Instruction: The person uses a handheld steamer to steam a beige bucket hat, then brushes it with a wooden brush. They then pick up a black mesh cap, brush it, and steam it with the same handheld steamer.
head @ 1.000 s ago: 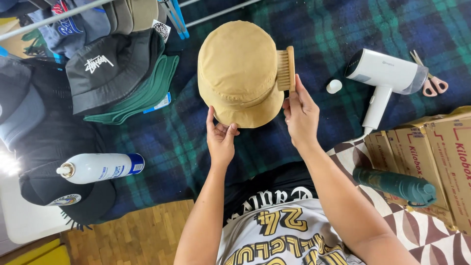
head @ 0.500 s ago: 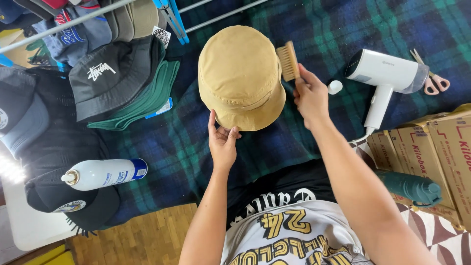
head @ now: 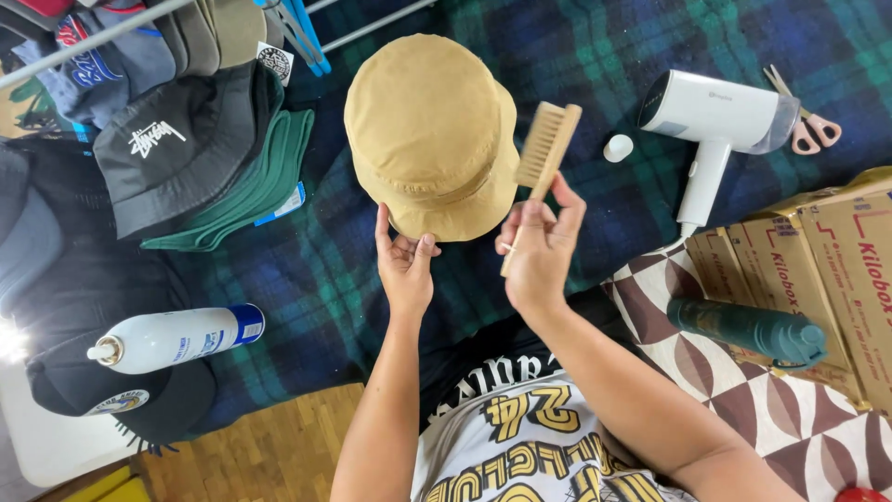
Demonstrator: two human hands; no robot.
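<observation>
We sit over a plaid blanket (head: 706, 56); on it, largest first, lie a pile of dark hats (head: 177, 149) at the left, the tan hat (head: 432, 130) in the middle, a white steamer (head: 720, 121) at the right, a white spray can (head: 177, 339) near the left edge, a green bottle (head: 748, 330) beside the cartons, scissors (head: 808, 116) and a small white cap (head: 618, 147).

We judge the step in hand to be brushing the tan hat, crown towards us; the next stroke would call for the bristles to lie flat on the cloth while the brim is kept steady.

Our left hand (head: 406, 265) reaches up from below, fingers pinching the brim's near edge; our right hand (head: 539, 251) is closed round the handle of the wooden brush (head: 546, 149), which stands tilted, bristles facing the hat's right side, touching it or just beside it; we cannot tell which.
</observation>
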